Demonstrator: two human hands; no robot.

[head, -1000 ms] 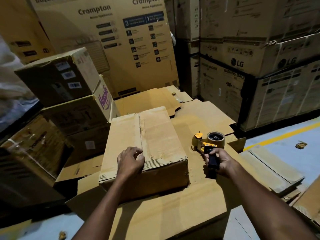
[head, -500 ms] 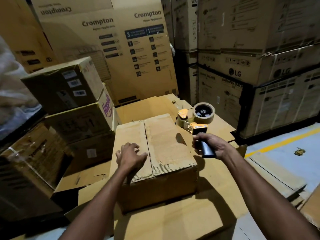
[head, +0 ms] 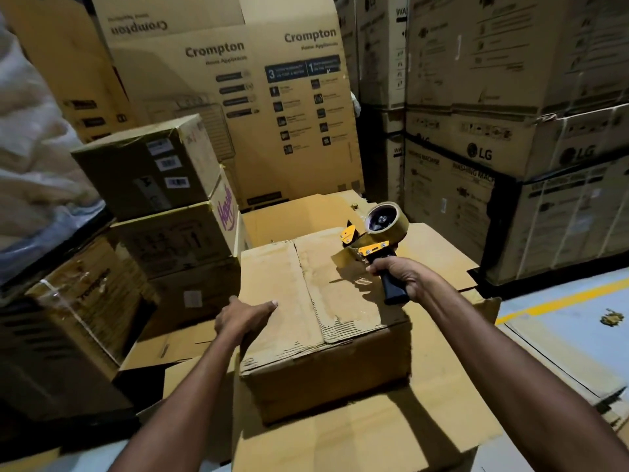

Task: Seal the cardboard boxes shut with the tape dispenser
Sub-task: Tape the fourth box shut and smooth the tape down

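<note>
Left hand flat, fingers spread on left flap of cardboard box; right hand wrapped round black handle of tape dispenser, yellow frame, brown roll, held over box's far right corner; box worn, flaps folded shut, sitting on flattened cardboard.

Bare left hand and bare right hand flank the cardboard box; forearms uncovered as far as shown
</note>
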